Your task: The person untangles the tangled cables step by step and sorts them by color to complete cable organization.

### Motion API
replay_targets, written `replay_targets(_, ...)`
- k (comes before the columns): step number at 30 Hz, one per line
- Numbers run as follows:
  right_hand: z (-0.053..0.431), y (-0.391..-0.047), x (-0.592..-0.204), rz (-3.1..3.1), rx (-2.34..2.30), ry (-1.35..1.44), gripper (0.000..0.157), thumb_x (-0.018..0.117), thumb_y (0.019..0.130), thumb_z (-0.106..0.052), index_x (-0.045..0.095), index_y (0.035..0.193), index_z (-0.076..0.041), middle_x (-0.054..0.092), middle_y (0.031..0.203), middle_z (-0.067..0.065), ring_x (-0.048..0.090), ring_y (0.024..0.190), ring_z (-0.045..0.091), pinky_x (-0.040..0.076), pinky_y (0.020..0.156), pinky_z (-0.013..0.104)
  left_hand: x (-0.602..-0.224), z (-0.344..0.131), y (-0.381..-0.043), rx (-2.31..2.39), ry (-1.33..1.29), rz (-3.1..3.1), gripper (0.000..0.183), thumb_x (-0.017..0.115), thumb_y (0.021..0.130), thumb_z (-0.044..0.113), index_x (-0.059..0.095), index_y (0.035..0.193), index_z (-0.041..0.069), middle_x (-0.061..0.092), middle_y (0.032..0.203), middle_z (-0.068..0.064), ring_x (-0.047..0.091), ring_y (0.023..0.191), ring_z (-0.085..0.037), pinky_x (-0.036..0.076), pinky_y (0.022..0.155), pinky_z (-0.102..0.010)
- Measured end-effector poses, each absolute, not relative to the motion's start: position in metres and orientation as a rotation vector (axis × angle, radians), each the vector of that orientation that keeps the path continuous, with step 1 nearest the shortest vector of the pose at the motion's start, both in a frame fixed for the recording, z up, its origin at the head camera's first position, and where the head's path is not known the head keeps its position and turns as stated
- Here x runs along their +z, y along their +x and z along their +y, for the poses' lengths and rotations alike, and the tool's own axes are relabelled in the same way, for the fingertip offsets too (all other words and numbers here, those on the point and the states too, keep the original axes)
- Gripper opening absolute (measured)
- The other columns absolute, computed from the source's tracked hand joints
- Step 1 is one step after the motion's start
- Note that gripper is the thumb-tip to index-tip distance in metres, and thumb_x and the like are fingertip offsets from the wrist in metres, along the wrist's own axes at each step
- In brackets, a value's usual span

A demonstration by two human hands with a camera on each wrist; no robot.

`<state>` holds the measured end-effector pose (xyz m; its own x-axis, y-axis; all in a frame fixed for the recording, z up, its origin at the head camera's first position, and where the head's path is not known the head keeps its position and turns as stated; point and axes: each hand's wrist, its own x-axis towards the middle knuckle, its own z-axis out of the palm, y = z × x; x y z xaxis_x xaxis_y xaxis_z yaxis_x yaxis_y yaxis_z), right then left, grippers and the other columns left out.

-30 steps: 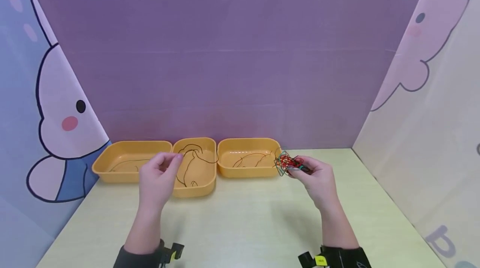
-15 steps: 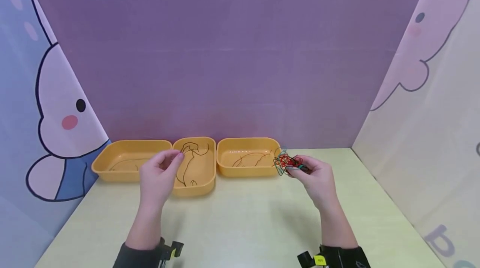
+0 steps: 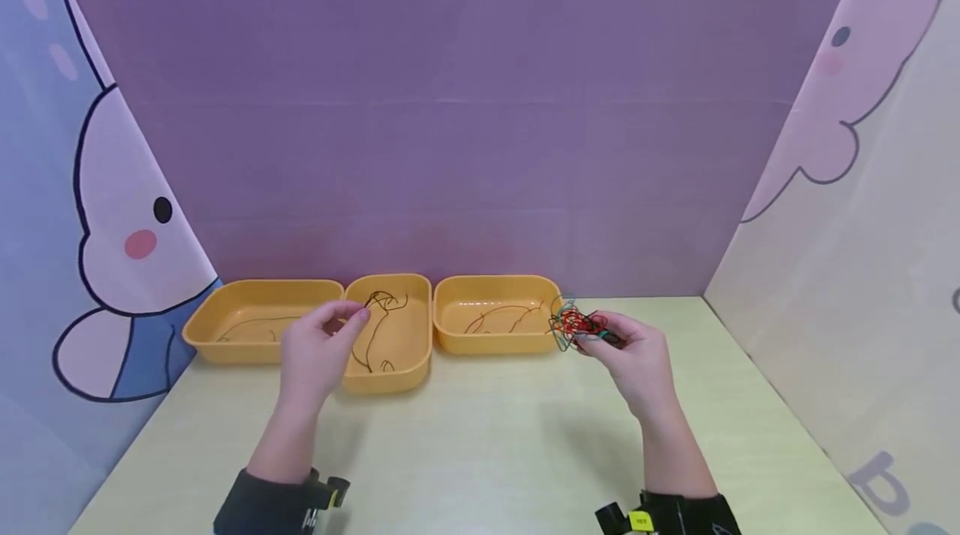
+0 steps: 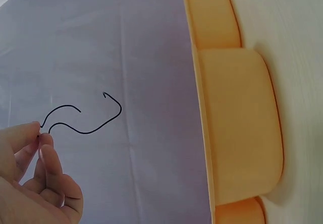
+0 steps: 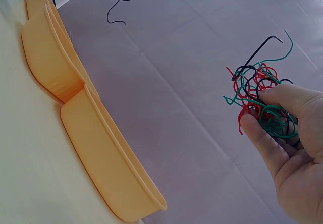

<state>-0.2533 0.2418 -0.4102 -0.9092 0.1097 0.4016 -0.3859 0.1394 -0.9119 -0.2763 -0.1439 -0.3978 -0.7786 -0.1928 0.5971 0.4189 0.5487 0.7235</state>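
Observation:
Between thumb and fingertips, my left hand [image 3: 315, 356] pinches a bent black wire [image 4: 87, 132], held up over the middle yellow tray [image 3: 386, 383]. Two curved lengths of it stick out from the pinch in the left wrist view. My right hand [image 3: 636, 360] grips a tangled bundle of red, green and black wires [image 5: 257, 90] beside the right yellow tray [image 3: 495, 344]. Loose ends poke out of the bundle; the part inside the fingers is hidden. Dark wires lie in the middle tray, partly overlapped in view by the held one.
A left yellow tray [image 3: 240, 355] holds thin wire, its colour hard to tell. Reddish wires [image 3: 498, 309] lie in the right tray. All three trays stand in a row on the pale table [image 3: 480, 452], against the purple backdrop [image 3: 480, 118]. Printed panels flank both sides.
The black wire in my left hand has swung leftward, its free end drawing back from the middle tray's right rim. The left wrist has tilted slightly left. My right hand stays nearly still.

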Motion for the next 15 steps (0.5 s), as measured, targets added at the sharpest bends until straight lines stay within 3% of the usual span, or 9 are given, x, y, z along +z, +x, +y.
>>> replay_targets(7, 0.241, -0.252, -0.409, -2.058, 1.815, 0.265, 0.025, 0.074, 0.081, 0.000, 0.066, 0.104, 0.004, 0.067, 0.100, 0.019, 0.066, 0.083, 0.027, 0.056, 0.072, 0.031, -0.393, -0.152, -0.293, -1.088, -0.199, -2.241, 0.013, 0.072, 0.087, 0.023, 0.073, 0.094, 0.012, 0.068, 0.083, -0.001, 0.057, 0.069, -0.013, 0.046, 0.056, -0.029)
replay_targets(15, 0.241, -0.253, -0.410, -2.060, 1.813, 0.274, 0.025, 0.074, 0.081, -0.001, 0.066, 0.104, 0.005, 0.067, 0.100, 0.019, 0.066, 0.083, 0.027, 0.056, 0.072, 0.031, -0.394, -0.152, -0.316, -0.993, -0.222, -2.355, 0.010, 0.071, 0.088, 0.026, 0.072, 0.092, 0.017, 0.067, 0.082, 0.002, 0.056, 0.068, -0.014, 0.045, 0.055, -0.033)
